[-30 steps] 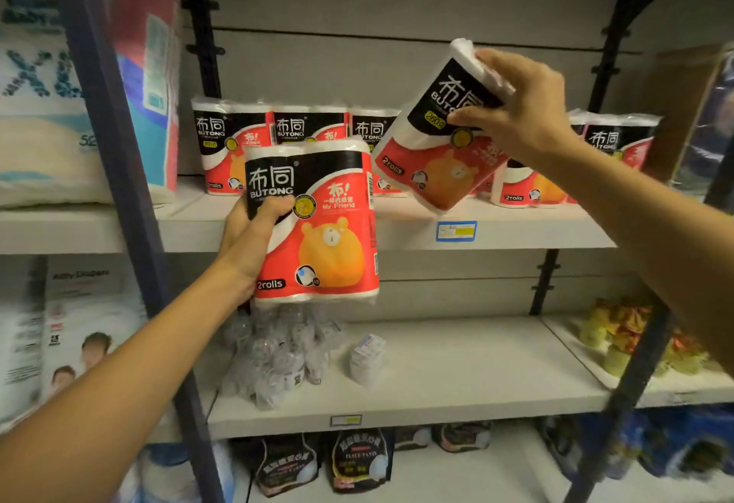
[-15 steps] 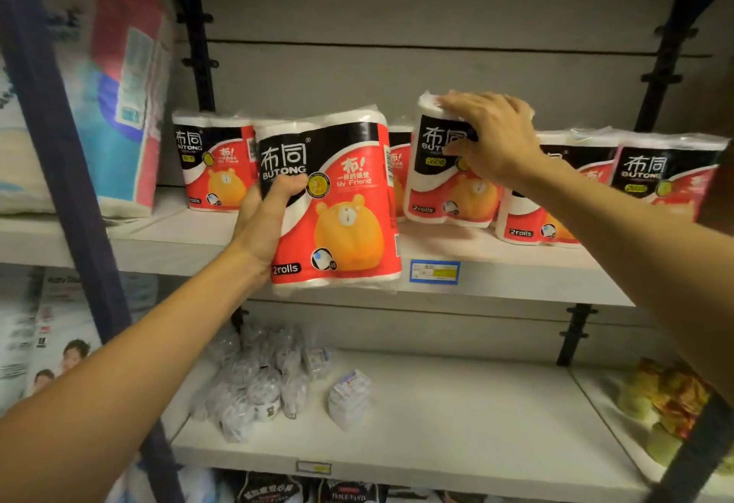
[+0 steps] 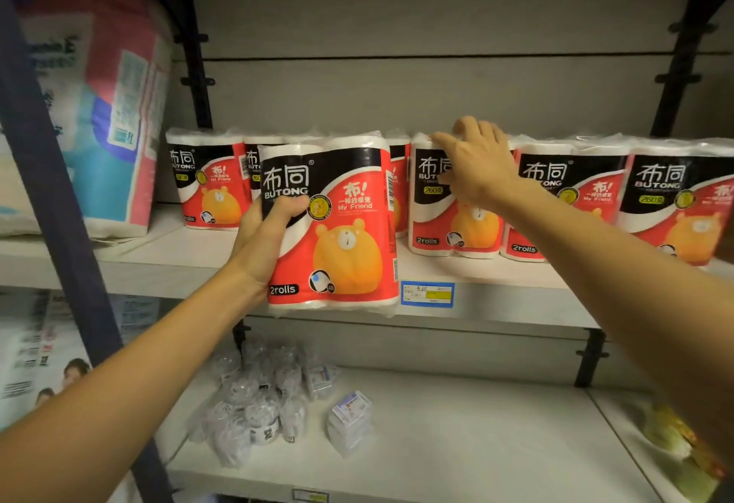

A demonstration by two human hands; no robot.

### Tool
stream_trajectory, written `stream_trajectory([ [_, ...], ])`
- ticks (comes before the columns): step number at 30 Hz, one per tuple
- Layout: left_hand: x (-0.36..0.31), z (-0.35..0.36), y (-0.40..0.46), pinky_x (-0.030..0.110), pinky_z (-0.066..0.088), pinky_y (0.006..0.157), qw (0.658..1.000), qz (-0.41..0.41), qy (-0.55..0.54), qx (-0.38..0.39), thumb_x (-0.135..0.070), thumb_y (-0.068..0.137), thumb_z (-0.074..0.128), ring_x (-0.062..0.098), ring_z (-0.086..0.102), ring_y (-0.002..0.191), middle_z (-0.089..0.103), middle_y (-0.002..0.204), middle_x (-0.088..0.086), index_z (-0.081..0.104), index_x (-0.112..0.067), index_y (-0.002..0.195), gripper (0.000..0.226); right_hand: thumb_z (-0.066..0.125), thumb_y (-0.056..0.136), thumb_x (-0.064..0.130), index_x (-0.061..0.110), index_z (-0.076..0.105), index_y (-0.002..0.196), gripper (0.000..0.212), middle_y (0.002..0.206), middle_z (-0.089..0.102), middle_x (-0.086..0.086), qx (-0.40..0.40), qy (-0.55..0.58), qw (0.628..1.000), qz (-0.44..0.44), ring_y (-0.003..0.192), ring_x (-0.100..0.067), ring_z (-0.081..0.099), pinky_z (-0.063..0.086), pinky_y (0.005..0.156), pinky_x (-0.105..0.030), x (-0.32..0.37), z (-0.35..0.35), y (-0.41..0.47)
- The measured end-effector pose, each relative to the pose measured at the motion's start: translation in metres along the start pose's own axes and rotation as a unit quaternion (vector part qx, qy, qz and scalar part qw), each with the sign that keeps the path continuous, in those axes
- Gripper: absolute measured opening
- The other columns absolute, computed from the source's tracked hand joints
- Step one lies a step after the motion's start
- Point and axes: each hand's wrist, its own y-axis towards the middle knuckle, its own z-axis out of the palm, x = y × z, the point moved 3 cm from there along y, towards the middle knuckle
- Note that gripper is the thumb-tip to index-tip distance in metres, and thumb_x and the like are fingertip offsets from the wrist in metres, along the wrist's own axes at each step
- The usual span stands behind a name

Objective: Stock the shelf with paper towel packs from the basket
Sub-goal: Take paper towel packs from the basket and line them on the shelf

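Head view: a white shelf (image 3: 496,276) on dark uprights against a grey back panel carries a row of upright red-and-black 2-roll Butong paper towel packs (image 3: 564,200). The rightmost pack is cut off by the frame edge; the blue price tag (image 3: 427,294) is too small to read. The left hand (image 3: 266,240) has its fingers curled around a held pack (image 3: 333,224), upright, long axis vertical, label toward the camera, at the shelf's front edge. The right hand (image 3: 480,169) grips the top of a shelved pack (image 3: 449,204) standing upright. A lower shelf (image 3: 476,435) holds small clear-wrapped items (image 3: 258,403), blurred.
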Motion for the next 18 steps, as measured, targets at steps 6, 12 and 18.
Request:
stream_trajectory([
  [6, -0.004, -0.002, -0.004, 0.026, 0.056, 0.054, 1.000, -0.003, 0.004, 0.012, -0.036, 0.072, 0.066, 0.014, 0.073, 0.069, 0.075, 0.079, -0.005, 0.059, -0.021, 0.112, 0.044, 0.064, 0.079, 0.009, 0.013, 0.026, 0.145, 0.076, 0.142, 0.041, -0.015, -0.036, 0.041, 0.998, 0.029, 0.136, -0.038, 0.032, 0.011, 0.118, -0.053, 0.023, -0.012, -0.003],
  [12, -0.019, -0.001, -0.006, 0.028, 0.057, 0.057, 1.000, 0.018, 0.012, 0.019, -0.031, 0.082, 0.072, 0.014, 0.074, 0.073, 0.075, 0.084, -0.005, 0.059, -0.030, 0.105, 0.026, 0.050, 0.096, 0.044, 0.017, 0.055, 0.123, 0.038, 0.112, 0.065, -0.003, -0.026, 0.447, 0.894, 0.015, 0.096, -0.013, 0.063, 0.054, 0.083, -0.032, 0.053, -0.069, -0.018],
  [18, -0.037, 0.004, -0.012, 0.041, 0.060, 0.078, 0.996, 0.080, 0.035, 0.026, -0.044, 0.064, 0.079, 0.020, 0.072, 0.096, 0.072, 0.111, 0.001, 0.056, -0.027, 0.121, 0.064, 0.066, 0.072, 0.055, 0.028, 0.045, 0.133, 0.070, 0.104, 0.057, 0.013, 0.121, 0.463, 0.877, -0.049, 0.085, -0.005, 0.064, 0.052, 0.058, -0.011, 0.083, -0.099, -0.034],
])
